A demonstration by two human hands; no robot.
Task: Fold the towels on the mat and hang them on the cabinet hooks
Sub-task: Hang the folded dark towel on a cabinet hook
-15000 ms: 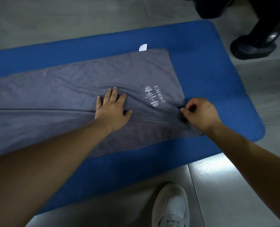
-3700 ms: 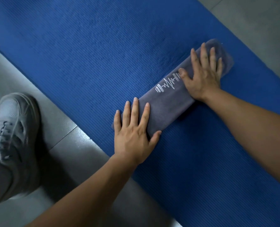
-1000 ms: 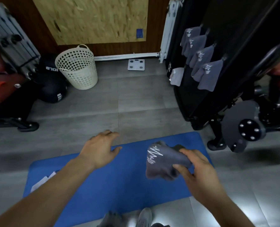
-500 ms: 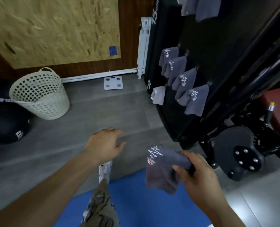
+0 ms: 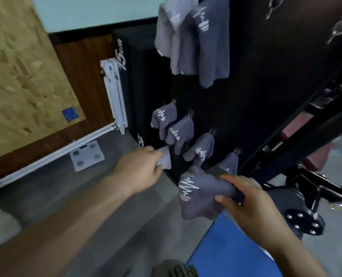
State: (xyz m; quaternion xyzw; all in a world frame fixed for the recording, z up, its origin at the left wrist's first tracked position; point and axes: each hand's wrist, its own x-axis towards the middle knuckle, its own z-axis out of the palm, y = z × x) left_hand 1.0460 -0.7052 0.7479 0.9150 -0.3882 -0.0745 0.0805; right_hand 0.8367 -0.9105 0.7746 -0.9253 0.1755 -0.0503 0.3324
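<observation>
My right hand (image 5: 252, 204) grips a folded grey towel (image 5: 196, 194) with a white wave logo, held up in front of the black cabinet (image 5: 246, 96). Several folded grey towels (image 5: 183, 132) hang from a slanting row of hooks on the cabinet's side, and more hang higher up (image 5: 196, 37). My left hand (image 5: 140, 170) reaches toward the cabinet, its fingers loosely curled beside a pale cloth (image 5: 165, 160) hanging low on the cabinet; whether it holds the cloth is unclear. A corner of the blue mat (image 5: 232, 254) lies below my right arm.
A black exercise machine (image 5: 306, 196) with a bolted round foot stands to the right of the cabinet. A white scale (image 5: 87, 155) lies on the grey floor by the wall. A white radiator (image 5: 114, 92) stands at the wall. My knee (image 5: 174, 268) shows at the bottom edge.
I have stepped closer to the cabinet, so the hanging towels are larger in view. My right hand has carried the towel up toward the hooks; my left hand has reached forward to the pale cloth.
</observation>
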